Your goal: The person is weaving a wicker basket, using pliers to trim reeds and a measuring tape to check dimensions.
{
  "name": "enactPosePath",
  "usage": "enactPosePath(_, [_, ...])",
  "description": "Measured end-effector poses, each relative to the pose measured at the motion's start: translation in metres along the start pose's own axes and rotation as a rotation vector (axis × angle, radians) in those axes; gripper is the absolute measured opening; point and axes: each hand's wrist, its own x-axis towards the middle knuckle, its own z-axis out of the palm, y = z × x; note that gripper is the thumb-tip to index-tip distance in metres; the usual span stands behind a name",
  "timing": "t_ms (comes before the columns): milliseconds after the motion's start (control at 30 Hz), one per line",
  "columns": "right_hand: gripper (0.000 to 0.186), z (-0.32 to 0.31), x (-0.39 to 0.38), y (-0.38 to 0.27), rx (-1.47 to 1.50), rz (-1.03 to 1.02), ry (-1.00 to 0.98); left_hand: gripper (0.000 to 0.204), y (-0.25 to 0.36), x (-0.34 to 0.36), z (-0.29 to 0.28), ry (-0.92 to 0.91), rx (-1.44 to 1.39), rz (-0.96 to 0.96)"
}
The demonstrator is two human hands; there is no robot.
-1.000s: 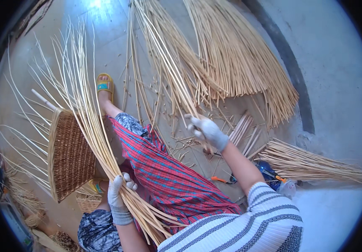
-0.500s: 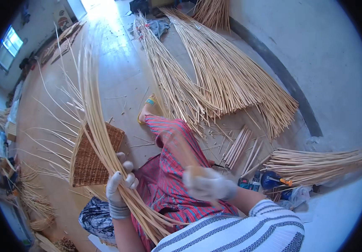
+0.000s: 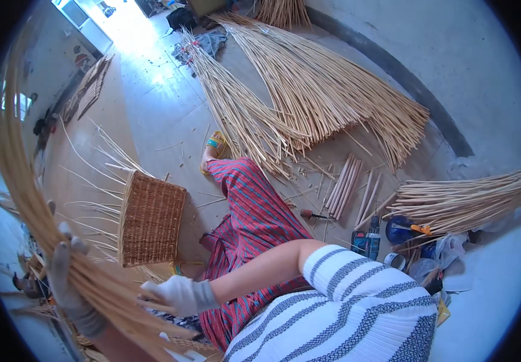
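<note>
My gloved left hand grips a long bundle of pale wicker rods, swung up along the left side and blurred by motion. My gloved right hand is across my body at the lower part of that bundle, its fingers closed on rod ends, partly hidden. A brown woven wicker panel, with long stakes fanning out leftward, stands between the bundle and my leg. A red plaid cloth covers my lap and leg.
Large rod bundles lie ahead and another at right. Short thick sticks, a wooden-handled tool, a drill and a blue round container are at my right. A wall curves along the right.
My left hand has swung the bundle leftward, away from the woven panel. My right hand has moved from the right side down and across to the bundle's lower part. The view has tilted up.
</note>
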Motion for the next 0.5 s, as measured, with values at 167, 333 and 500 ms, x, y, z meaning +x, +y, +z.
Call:
enactPosePath(167, [0.048,0.051,0.017,-0.036,-0.007,-0.123,-0.055,0.064,0.022,-0.058,0.003,0.246,0.056,0.235])
enactPosePath(333, [0.051,0.089,0.004,-0.06,0.254,-0.204,-0.156,0.058,0.043,-0.1,0.005,-0.023,0.008,0.02])
enactPosePath(500, [0.015,0.049,-0.037,-0.097,-0.643,-1.022,-1.204,0.06,-0.046,-0.13,0.018,0.081,0.32,-0.326])
